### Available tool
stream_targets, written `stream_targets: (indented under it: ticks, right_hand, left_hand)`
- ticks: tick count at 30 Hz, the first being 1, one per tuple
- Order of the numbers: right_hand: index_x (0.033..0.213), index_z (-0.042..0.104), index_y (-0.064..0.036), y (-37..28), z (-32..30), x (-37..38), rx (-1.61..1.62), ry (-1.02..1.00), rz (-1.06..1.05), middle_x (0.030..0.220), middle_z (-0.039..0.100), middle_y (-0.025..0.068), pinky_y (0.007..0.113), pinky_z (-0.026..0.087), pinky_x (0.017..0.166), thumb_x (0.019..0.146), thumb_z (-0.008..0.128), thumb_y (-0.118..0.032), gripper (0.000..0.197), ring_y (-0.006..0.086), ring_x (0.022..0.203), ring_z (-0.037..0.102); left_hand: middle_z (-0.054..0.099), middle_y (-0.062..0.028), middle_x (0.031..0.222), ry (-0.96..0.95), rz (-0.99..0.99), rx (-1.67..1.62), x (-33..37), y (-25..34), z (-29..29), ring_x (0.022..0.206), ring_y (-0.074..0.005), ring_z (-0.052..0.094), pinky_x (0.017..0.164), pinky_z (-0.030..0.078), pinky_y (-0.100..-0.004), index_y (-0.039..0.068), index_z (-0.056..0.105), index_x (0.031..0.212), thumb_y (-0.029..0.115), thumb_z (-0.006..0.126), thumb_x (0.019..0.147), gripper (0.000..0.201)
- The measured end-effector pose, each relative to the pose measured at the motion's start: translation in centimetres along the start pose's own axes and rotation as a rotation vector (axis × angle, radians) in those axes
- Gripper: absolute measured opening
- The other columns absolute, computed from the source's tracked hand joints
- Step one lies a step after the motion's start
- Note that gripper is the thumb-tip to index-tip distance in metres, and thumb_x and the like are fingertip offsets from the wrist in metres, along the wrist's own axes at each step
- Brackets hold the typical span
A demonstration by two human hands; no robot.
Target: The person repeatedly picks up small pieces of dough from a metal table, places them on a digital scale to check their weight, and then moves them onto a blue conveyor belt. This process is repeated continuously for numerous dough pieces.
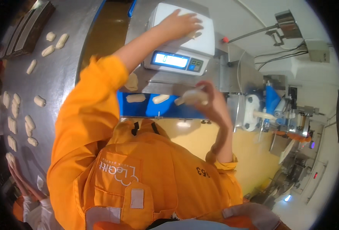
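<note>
My left hand [180, 26] reaches over the white platform of a digital scale [158, 23]. Its fingers are spread, and a small pale scrap shows by them. The scale's display glows blue-white. In my right hand [215, 101], somewhat blurred, is a piece of dough [195, 96], held above a blue conveyor belt [152, 110]. On that belt lie dough pieces, among them one log [135, 98] and another dough log [161, 99]. A flatter dough lump [132, 82] rests at the metal edge, beside my left sleeve.
At left, a steel table [56, 76] carries several dough logs [29, 122] and dark metal moulds [31, 28]. Another person's hands [14, 165] touch dough at its lower left. Machinery with a white fitting [250, 113] stands at right; a metal arm [254, 33] extends beyond the scale.
</note>
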State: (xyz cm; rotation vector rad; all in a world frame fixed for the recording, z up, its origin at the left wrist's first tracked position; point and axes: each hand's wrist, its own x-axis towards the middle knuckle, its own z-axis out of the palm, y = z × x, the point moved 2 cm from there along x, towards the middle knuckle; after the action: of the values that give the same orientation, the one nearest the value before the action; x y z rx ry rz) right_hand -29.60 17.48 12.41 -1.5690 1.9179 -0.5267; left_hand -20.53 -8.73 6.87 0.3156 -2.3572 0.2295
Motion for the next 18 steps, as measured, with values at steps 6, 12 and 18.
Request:
stream_targets:
  ticks: [6,12,18]
  right_hand:
    - [0.11,0.055,-0.0042,-2.3,-6.2,6.2,0.037,0.604,-0.247,0.093,0.064,0.0148,0.036,0.049,0.078,0.078,0.069,-0.012,0.036,0.0316,0.086,0.063]
    - [0.109,0.058,-0.004,-3.0,0.4,13.0,-0.147,0.714,-0.578,0.102,0.06,0.0176,0.04,0.046,0.086,0.08,0.069,-0.011,0.032,0.0324,0.097,0.058]
    - [0.112,0.057,-0.0033,-11.1,10.6,5.0,0.346,0.259,-0.595,0.108,0.056,0.0147,0.033,0.048,0.078,0.079,0.069,-0.008,0.036,0.0243,0.093,0.056]
  left_hand:
    - [0.059,-0.0042,0.125,-0.65,-0.088,-0.036,4.1,-1.1,-1.3,0.113,-0.0235,0.057,0.097,0.042,-0.0443,0.021,0.058,0.12,0.016,0.061,0.08,0.041]
    - [0.06,-0.0179,0.114,0.314,-1.095,-1.616,-7.9,-0.4,-11.1,0.103,-0.0269,0.062,0.089,0.051,-0.0386,0.001,0.046,0.128,0.014,0.046,0.09,0.04]
    - [0.058,-0.0111,0.098,0.923,-1.145,-1.974,-15.2,6.0,-15.9,0.081,-0.0211,0.058,0.068,0.05,-0.0331,0.006,0.045,0.119,0.026,0.052,0.095,0.033]
